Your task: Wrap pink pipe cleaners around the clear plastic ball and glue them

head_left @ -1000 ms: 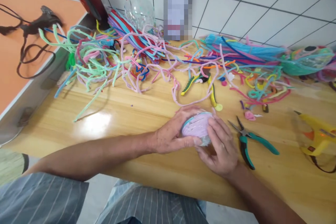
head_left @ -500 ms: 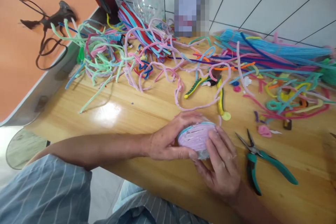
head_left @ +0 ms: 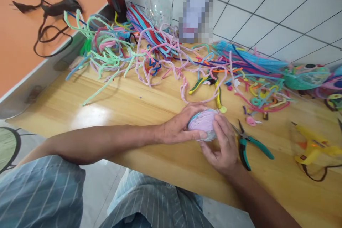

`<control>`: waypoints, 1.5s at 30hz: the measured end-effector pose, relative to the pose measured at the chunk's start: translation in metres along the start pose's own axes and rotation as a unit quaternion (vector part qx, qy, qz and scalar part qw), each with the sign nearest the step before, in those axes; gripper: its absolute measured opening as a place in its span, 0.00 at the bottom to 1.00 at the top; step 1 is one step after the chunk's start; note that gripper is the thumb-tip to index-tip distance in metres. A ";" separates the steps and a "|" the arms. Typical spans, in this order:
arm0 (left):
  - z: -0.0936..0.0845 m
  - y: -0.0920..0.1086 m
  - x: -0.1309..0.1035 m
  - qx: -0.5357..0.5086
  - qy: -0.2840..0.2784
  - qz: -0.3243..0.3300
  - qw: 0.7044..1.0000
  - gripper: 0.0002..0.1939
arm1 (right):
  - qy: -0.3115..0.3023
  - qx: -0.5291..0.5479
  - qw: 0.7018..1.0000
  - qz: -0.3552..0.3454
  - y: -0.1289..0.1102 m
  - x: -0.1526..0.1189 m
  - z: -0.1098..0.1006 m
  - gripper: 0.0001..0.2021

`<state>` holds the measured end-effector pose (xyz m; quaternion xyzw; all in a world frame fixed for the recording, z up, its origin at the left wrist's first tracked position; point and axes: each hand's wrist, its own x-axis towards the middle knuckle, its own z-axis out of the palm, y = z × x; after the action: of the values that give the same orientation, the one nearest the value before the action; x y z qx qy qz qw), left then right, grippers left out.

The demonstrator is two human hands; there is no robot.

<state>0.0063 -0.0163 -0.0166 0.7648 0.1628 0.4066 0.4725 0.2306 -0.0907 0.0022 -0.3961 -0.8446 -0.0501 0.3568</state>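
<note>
A rounded ball wrapped in lilac pipe cleaners (head_left: 204, 123) is held between both hands over the near part of the table. A blue-green strand runs along its upper left edge, and a greyish, see-through patch shows underneath. My left hand (head_left: 180, 126) wraps its left side, thumb across the front and fingers behind the top. On the right side, the bent fingers of my right hand (head_left: 223, 144) press against it, with the thumb below. Just right of that hand lie teal-handled long-nose pliers (head_left: 245, 137), jaws apart.
Loose pipe cleaners (head_left: 107, 53) tangle along the table's back, with a blue bundle (head_left: 256, 57) at right. Yellow-handled pliers (head_left: 218, 94) lie ahead. A clear dotted ball (head_left: 159, 9) stands by the tiled wall. Far right are a yellow glue gun (head_left: 312, 142) and its cord.
The view has swung to the right, bringing the glue gun into sight. Both hands keep hold of the wrapped ball, which has turned slightly.
</note>
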 end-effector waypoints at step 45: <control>0.000 -0.003 0.009 0.017 -0.004 -0.092 0.996 0.35 | 0.057 -0.010 0.998 0.003 0.003 -0.002 0.014 0.41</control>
<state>0.0122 -0.0086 -0.0150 0.7563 0.2376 0.3552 0.4954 0.2251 -0.0844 -0.0101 -0.3989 -0.8211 -0.0802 0.4003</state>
